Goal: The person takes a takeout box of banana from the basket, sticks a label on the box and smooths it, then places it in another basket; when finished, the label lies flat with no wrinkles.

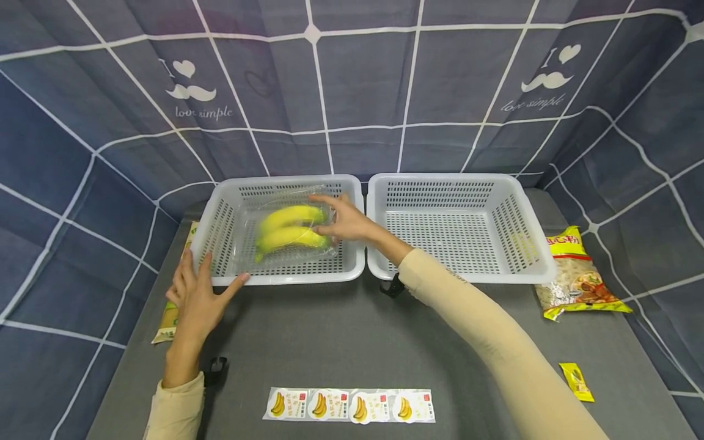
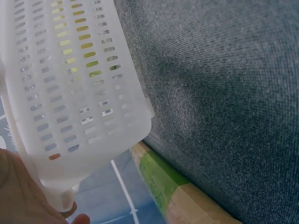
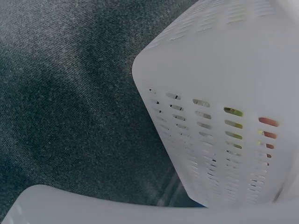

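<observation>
Two yellow bananas lie in a clear plastic pack (image 1: 291, 229) inside the left white slotted basket (image 1: 352, 269). My right hand (image 1: 352, 221) reaches in from the right and holds the pack's right end, thumb and index finger spread apart. My left hand (image 1: 198, 296) rests at the basket's front left corner, thumb on the front rim and fingers along the left side. In the left wrist view, part of that hand (image 2: 18, 191) touches the basket corner (image 2: 51, 177). The right wrist view shows the slotted basket wall (image 3: 219, 130), but not the right hand.
A second white basket (image 1: 451, 238) stands to the right. Beside it are a yellow-topped food bag (image 1: 577, 275) and a small yellow packet (image 1: 576, 382). A strip of banana stickers (image 1: 349, 405) lies near the front. A green-and-tan packet (image 1: 167, 321) sits left of the left basket.
</observation>
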### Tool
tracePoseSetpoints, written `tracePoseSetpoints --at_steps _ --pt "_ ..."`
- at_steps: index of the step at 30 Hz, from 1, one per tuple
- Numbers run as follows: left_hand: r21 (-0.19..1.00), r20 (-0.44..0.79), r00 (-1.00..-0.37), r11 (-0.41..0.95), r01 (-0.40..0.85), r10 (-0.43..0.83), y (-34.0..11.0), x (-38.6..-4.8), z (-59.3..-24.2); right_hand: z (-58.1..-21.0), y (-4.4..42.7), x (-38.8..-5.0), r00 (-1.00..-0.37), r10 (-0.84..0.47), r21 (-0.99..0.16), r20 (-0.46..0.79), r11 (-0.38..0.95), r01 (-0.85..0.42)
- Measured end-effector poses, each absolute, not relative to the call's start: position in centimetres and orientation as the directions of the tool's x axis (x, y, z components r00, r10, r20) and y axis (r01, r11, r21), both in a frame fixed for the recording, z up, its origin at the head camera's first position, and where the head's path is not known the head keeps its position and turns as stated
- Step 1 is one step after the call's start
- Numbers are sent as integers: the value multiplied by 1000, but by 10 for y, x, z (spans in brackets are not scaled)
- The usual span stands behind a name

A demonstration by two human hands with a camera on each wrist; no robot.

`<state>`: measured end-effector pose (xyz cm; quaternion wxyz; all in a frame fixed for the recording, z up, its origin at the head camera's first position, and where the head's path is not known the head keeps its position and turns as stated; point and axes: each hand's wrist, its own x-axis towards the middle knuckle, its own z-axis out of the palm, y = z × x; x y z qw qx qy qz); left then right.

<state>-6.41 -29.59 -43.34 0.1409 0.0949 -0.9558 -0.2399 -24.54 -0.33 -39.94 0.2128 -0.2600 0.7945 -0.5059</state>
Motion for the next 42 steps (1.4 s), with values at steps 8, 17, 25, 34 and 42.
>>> tracePoseSetpoints --at_steps 8,17,25,34,42 --pt "508 213 -940 852 -128 -268 -295 -67 -435 -387 14 -241 -769 -640 -935 -20 284 -212" --pt "519 224 -935 846 -123 -273 -297 -66 -435 -376 43 -231 -771 -636 -962 -41 235 -143" --pt "521 230 -934 845 -120 -275 -298 -64 -436 -372 58 -224 -771 -636 -987 -13 133 -93" --pt "521 226 -937 846 -115 -267 -296 -65 -435 -353 73 -211 -783 -622 -976 15 162 -147" --pt "519 226 -940 848 -108 -257 -297 -65 -433 -346 95 -192 -758 -650 -971 63 136 -197"
